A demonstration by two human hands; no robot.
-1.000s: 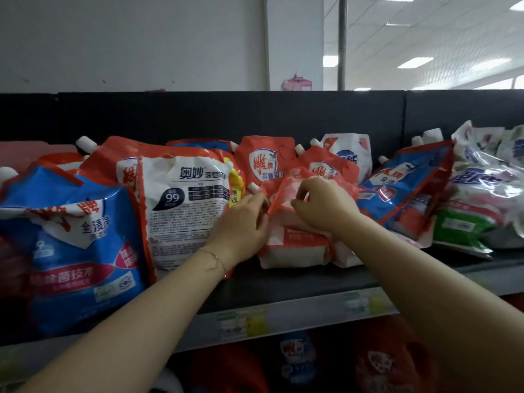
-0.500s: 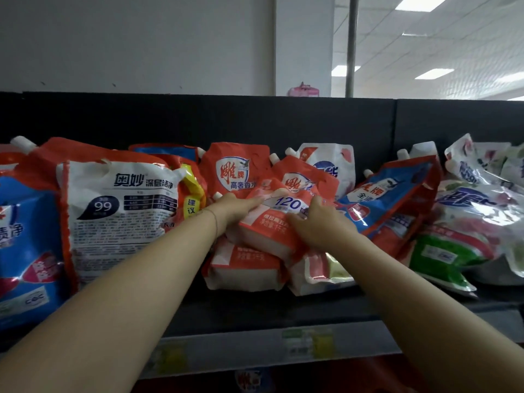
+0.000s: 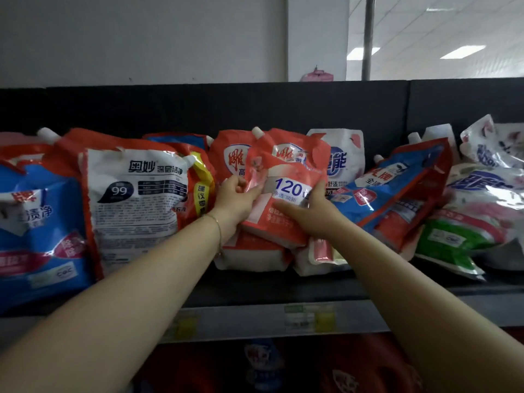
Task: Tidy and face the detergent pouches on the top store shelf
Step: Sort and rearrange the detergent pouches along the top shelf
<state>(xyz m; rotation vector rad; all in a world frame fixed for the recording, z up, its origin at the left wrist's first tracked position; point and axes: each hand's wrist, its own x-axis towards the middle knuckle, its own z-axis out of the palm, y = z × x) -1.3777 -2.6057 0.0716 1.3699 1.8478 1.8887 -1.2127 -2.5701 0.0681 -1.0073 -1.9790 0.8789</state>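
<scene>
While the red pouch (image 3: 283, 222) is held over two slumped pouches (image 3: 252, 256) midway along the shelf (image 3: 255, 290), its left edge is pinched by the left hand (image 3: 236, 201) and its right edge is clamped by the right hand (image 3: 310, 215), fingers curled round it.

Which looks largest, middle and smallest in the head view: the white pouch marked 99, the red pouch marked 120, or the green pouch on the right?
1. white pouch marked 99
2. red pouch marked 120
3. green pouch, though partly covered, so its full size is unsure.
</scene>
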